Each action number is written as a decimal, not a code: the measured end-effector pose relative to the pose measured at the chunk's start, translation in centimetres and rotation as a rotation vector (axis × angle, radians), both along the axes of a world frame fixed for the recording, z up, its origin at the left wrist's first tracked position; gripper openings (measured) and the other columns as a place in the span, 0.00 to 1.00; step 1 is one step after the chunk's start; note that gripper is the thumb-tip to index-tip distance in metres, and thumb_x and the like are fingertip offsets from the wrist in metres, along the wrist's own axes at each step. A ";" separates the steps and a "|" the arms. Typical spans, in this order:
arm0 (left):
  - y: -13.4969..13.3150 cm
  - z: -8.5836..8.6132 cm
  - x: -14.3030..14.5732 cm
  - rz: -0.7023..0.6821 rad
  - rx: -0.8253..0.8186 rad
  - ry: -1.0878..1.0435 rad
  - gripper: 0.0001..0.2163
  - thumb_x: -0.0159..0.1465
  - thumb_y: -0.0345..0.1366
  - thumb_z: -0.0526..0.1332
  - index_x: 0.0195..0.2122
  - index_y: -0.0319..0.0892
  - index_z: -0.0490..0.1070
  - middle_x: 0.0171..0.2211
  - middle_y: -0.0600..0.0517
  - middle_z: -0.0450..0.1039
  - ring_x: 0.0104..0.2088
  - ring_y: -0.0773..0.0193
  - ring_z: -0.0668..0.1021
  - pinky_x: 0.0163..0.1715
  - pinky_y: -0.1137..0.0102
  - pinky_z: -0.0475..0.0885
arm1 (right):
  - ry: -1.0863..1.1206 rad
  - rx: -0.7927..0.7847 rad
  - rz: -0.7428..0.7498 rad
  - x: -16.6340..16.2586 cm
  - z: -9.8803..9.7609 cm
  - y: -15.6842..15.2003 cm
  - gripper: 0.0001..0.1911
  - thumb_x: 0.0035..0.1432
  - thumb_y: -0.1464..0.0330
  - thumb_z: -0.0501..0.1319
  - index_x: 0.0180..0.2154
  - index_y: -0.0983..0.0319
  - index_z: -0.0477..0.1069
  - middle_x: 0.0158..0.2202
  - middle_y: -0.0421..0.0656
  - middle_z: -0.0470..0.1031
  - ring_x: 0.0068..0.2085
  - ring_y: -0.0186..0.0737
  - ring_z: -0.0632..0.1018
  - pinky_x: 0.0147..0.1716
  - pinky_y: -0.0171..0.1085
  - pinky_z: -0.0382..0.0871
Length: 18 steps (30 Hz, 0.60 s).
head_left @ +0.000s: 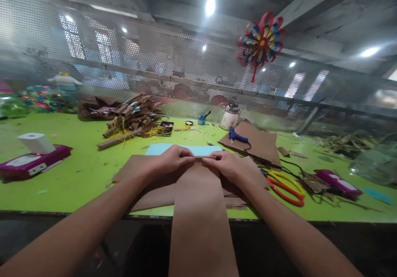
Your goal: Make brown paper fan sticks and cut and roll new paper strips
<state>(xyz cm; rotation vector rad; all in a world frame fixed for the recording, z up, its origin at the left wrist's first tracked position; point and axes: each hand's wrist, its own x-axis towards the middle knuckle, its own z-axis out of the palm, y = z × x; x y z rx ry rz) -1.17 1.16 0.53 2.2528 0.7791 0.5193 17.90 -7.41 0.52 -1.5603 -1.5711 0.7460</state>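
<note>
A long strip of brown paper (200,211) runs from my hands down over the table's front edge. At its far end, which looks folded or rolled into a narrow edge, my left hand (176,158) pinches the left side. My right hand (228,165) pinches the same edge on the right, thumb and fingers pressed together. Beneath both hands lie more brown paper sheets (151,196), and a light blue sheet (186,149) shows just beyond them. Scissors (287,188) with yellow and red handles rest beside my right forearm.
On the green table (83,182), a purple power strip (37,161) sits left and another purple strip (338,182) right. A blue glue gun (237,135) lies on brown cardboard (260,144). Brown paper rolls (133,115) with yellow strings, a white jug (229,116) and a mesh partition (173,74) stand behind.
</note>
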 end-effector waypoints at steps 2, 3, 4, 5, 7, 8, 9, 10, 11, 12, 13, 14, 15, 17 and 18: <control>-0.3 0.2 0.0 0.008 0.035 0.009 0.13 0.58 0.40 0.56 0.30 0.37 0.75 0.23 0.53 0.69 0.24 0.69 0.65 0.25 0.74 0.59 | 0.023 0.023 0.032 0.4 -0.6 0.4 0.16 0.49 0.58 0.63 0.31 0.65 0.77 0.27 0.42 0.75 0.28 0.34 0.69 0.26 0.32 0.59; -0.3 0.2 0.1 0.004 0.048 0.012 0.13 0.58 0.40 0.56 0.31 0.37 0.75 0.24 0.52 0.71 0.25 0.69 0.66 0.26 0.74 0.60 | 0.018 0.033 0.045 0.5 -0.8 0.5 0.16 0.49 0.58 0.63 0.31 0.65 0.78 0.28 0.42 0.75 0.28 0.35 0.70 0.27 0.32 0.60; -0.3 0.2 0.1 -0.008 0.054 0.010 0.13 0.58 0.41 0.56 0.33 0.37 0.76 0.26 0.51 0.72 0.26 0.68 0.67 0.27 0.74 0.61 | 0.010 0.040 0.051 0.7 -0.8 0.6 0.16 0.49 0.58 0.62 0.31 0.65 0.78 0.28 0.42 0.76 0.29 0.35 0.70 0.27 0.32 0.60; -0.2 0.2 0.2 -0.022 0.056 0.005 0.13 0.58 0.41 0.56 0.34 0.37 0.76 0.28 0.50 0.74 0.27 0.67 0.68 0.28 0.74 0.61 | -0.001 0.044 0.058 0.8 -0.9 0.6 0.16 0.50 0.58 0.62 0.32 0.65 0.78 0.29 0.43 0.76 0.30 0.36 0.71 0.28 0.33 0.61; -0.1 0.1 0.3 -0.040 0.048 -0.010 0.14 0.59 0.43 0.57 0.35 0.38 0.76 0.30 0.49 0.75 0.29 0.66 0.70 0.29 0.74 0.63 | -0.027 0.052 0.064 0.9 -0.8 0.6 0.16 0.51 0.58 0.62 0.33 0.63 0.79 0.30 0.43 0.77 0.31 0.38 0.72 0.28 0.33 0.61; 0.0 0.0 0.3 -0.041 0.045 -0.016 0.14 0.59 0.43 0.57 0.35 0.38 0.76 0.30 0.49 0.75 0.29 0.66 0.70 0.29 0.73 0.63 | -0.042 0.056 0.064 0.9 -0.7 0.6 0.15 0.51 0.58 0.62 0.33 0.62 0.80 0.31 0.43 0.78 0.32 0.39 0.73 0.28 0.34 0.61; 0.0 0.0 0.4 -0.036 0.041 -0.019 0.14 0.58 0.43 0.58 0.34 0.38 0.76 0.30 0.49 0.75 0.28 0.66 0.70 0.29 0.73 0.63 | -0.058 0.057 0.060 0.9 -0.6 0.6 0.15 0.51 0.58 0.62 0.33 0.61 0.80 0.31 0.44 0.78 0.32 0.40 0.73 0.29 0.34 0.61; 0.1 -0.1 0.4 -0.028 0.038 -0.017 0.14 0.58 0.43 0.58 0.33 0.38 0.75 0.29 0.49 0.75 0.28 0.66 0.70 0.29 0.73 0.63 | -0.070 0.055 0.054 0.9 -0.6 0.6 0.14 0.51 0.58 0.62 0.33 0.60 0.80 0.31 0.44 0.78 0.33 0.41 0.73 0.28 0.34 0.61; 0.1 -0.1 0.5 -0.021 0.035 -0.012 0.13 0.58 0.43 0.58 0.33 0.38 0.75 0.28 0.49 0.75 0.27 0.67 0.70 0.28 0.73 0.62 | -0.073 0.050 0.050 0.9 -0.6 0.7 0.14 0.51 0.58 0.63 0.33 0.60 0.80 0.31 0.44 0.78 0.33 0.41 0.73 0.28 0.34 0.61; 0.1 -0.1 0.5 -0.015 0.031 -0.005 0.13 0.58 0.42 0.58 0.33 0.37 0.75 0.28 0.49 0.74 0.27 0.67 0.69 0.27 0.73 0.62 | -0.063 0.045 0.047 0.9 -0.7 0.7 0.15 0.50 0.57 0.63 0.33 0.60 0.80 0.30 0.44 0.77 0.32 0.41 0.73 0.27 0.34 0.61; 0.1 -0.1 0.5 -0.009 0.027 0.000 0.12 0.58 0.42 0.58 0.32 0.37 0.75 0.27 0.50 0.73 0.26 0.67 0.68 0.26 0.74 0.61 | -0.042 0.038 0.049 0.9 -0.8 0.8 0.15 0.50 0.57 0.63 0.33 0.61 0.80 0.30 0.44 0.77 0.31 0.40 0.72 0.26 0.34 0.60; 0.1 -0.1 0.5 -0.003 0.024 0.004 0.12 0.58 0.41 0.58 0.32 0.37 0.75 0.25 0.51 0.72 0.25 0.68 0.67 0.25 0.74 0.61 | -0.013 0.032 0.055 0.9 -1.0 0.9 0.16 0.49 0.57 0.63 0.33 0.62 0.80 0.29 0.44 0.77 0.30 0.39 0.72 0.26 0.33 0.60; 0.1 -0.1 0.5 0.004 0.023 0.006 0.12 0.58 0.41 0.58 0.31 0.37 0.74 0.24 0.51 0.71 0.24 0.69 0.66 0.25 0.74 0.60 | 0.019 0.027 0.060 0.9 -1.2 1.0 0.18 0.49 0.56 0.63 0.33 0.64 0.79 0.28 0.44 0.76 0.29 0.38 0.71 0.25 0.33 0.59; 0.1 -0.1 0.4 0.013 0.023 0.005 0.11 0.58 0.41 0.58 0.30 0.37 0.74 0.22 0.53 0.69 0.23 0.69 0.64 0.24 0.74 0.58 | 0.073 0.016 0.067 0.9 -1.5 1.2 0.19 0.47 0.56 0.64 0.33 0.65 0.79 0.27 0.44 0.75 0.28 0.36 0.70 0.24 0.33 0.58; 0.2 -0.1 0.4 0.012 0.023 0.002 0.11 0.58 0.41 0.58 0.29 0.37 0.73 0.22 0.53 0.68 0.22 0.70 0.64 0.24 0.73 0.58 | 0.094 0.007 0.073 1.0 -1.5 1.2 0.20 0.47 0.55 0.64 0.33 0.65 0.79 0.27 0.44 0.75 0.28 0.36 0.70 0.25 0.33 0.59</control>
